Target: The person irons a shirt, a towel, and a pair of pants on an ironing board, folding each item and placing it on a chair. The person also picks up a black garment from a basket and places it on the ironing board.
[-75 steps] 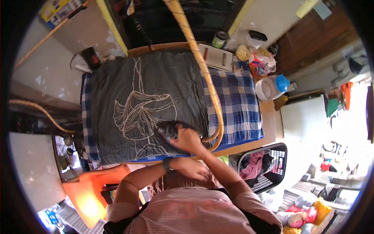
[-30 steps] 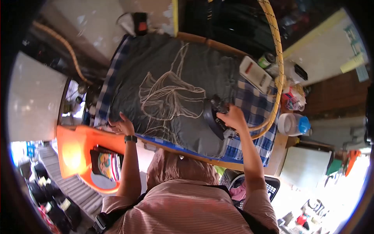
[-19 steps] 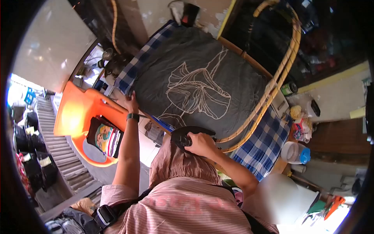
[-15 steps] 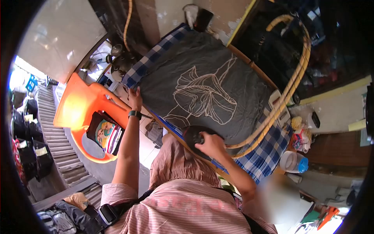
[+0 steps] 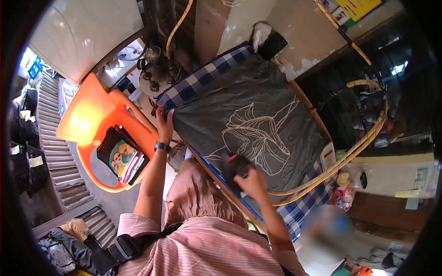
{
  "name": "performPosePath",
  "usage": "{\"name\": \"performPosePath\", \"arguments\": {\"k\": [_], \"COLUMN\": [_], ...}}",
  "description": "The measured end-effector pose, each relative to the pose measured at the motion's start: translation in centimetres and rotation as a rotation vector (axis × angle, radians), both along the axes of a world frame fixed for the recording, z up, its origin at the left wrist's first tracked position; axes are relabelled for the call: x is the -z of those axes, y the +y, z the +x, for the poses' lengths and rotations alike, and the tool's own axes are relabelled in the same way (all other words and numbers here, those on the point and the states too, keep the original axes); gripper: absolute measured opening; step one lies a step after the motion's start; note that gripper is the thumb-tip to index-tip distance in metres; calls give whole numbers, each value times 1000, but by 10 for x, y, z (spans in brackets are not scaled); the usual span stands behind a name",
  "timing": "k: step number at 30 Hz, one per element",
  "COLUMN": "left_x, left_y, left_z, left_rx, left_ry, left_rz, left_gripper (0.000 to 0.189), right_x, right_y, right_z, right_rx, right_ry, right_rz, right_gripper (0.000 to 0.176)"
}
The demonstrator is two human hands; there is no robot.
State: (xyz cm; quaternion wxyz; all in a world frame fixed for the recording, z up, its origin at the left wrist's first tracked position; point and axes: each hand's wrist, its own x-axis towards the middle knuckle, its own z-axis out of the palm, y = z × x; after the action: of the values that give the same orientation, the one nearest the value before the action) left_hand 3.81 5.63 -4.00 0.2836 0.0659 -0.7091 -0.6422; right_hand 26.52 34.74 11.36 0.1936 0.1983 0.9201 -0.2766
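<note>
A dark grey cloth with a pale line drawing (image 5: pixel 258 133) lies spread over a blue-and-white checked cover (image 5: pixel 294 216) on a table. My right hand (image 5: pixel 251 180) is closed round the handle of a dark iron (image 5: pixel 234 168), which rests on the cloth near the table's front edge. A wrapped hose runs from beside the iron to the right. At the cloth's left corner, my left hand (image 5: pixel 164 120) pinches the cloth's edge, with a dark band on the wrist.
An orange chair (image 5: pixel 83 115) at the left holds a stack of folded clothes (image 5: pixel 123 158). Metal equipment with knobs (image 5: pixel 156 73) stands behind the table's left corner. The wrapped hose (image 5: pixel 363 142) arches over the right side. Black bags hang far left.
The view has shifted, so the table sits lower and further right. The iron has turned and moved up over the cloth with my right hand. My left hand stays at the cloth's left corner.
</note>
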Motion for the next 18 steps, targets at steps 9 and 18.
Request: {"name": "performPosePath", "arguments": {"k": [9,18], "left_x": [-21,-41], "left_y": [-15,-56], "left_z": [-10,-24], "left_rx": [104,431], "left_ry": [-165,-505], "left_rz": [-71,360], "left_gripper": [10,9], "right_x": [-4,4], "right_y": [-60,-41], "right_z": [-117,-197], "right_rx": [-319,-272], "right_ry": [25,70], "right_rz": [-20,-41], "right_gripper": [58,52]}}
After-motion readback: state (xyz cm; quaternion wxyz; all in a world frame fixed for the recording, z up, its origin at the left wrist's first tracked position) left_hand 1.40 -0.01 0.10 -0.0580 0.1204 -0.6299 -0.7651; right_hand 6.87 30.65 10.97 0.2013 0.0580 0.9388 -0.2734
